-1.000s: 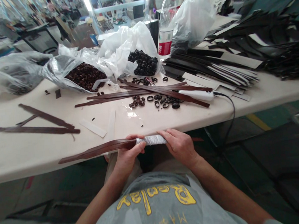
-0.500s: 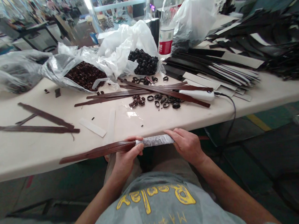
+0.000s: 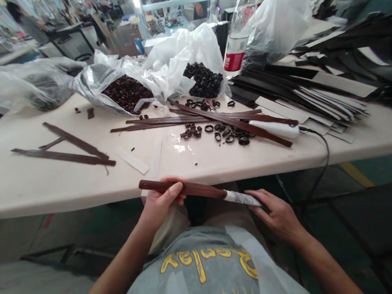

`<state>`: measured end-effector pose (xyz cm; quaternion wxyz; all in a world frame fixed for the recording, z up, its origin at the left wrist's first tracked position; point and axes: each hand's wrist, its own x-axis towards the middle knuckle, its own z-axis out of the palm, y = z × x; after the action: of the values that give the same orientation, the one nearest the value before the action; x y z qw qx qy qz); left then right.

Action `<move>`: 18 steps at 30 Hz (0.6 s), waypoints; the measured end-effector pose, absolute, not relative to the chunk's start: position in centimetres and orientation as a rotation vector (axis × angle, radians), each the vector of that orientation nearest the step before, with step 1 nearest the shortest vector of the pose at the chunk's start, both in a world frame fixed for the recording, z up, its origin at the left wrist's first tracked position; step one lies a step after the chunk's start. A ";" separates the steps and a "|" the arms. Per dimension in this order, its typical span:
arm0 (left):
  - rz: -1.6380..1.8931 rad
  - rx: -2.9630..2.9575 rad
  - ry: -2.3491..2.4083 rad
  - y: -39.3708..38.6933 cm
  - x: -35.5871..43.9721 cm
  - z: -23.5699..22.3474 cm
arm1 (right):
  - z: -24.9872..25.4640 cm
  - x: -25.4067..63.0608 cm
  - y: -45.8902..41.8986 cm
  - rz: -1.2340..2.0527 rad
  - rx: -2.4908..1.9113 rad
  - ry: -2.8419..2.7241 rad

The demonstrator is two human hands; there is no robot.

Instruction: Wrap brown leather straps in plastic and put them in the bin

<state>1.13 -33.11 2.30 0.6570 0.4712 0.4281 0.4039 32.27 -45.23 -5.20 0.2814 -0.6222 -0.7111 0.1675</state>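
Note:
My left hand (image 3: pixel 162 199) is closed round a brown leather strap (image 3: pixel 202 190), thumb on top, near its blunt left end. The strap slants down to the right in front of the table edge, above my lap. White wrapping (image 3: pixel 242 198) covers its right part. My right hand (image 3: pixel 276 215) grips that wrapped part, and a dark piece shows under its fingers. Whether the strap is one layer or several, I cannot tell. On the table behind lie more brown straps (image 3: pixel 187 119), small brown loops (image 3: pixel 191 131) and black loops (image 3: pixel 229 139).
Plastic bags of brown pieces (image 3: pixel 127 93) and black pieces (image 3: pixel 204 80) stand at the back, beside a bottle (image 3: pixel 236 48). A white corded device (image 3: pixel 276 129) lies to the right, near stacked dark strips (image 3: pixel 300 93). More brown straps (image 3: pixel 64 157) lie at left. People are in the background.
My left hand has slid left along the strap, away from the white wrapping. The strap now tilts down to the right, and my right hand sits lower and further right.

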 end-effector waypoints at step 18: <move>0.713 1.076 1.025 -33.0 2.5 1.1 | -1.0 23.4 -40.3 0.972 -1.426 -1.563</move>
<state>2.53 -33.03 1.07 0.6791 0.4793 0.4565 0.3174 23.43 -40.34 -1.03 0.3956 -0.5626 -0.6165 0.3834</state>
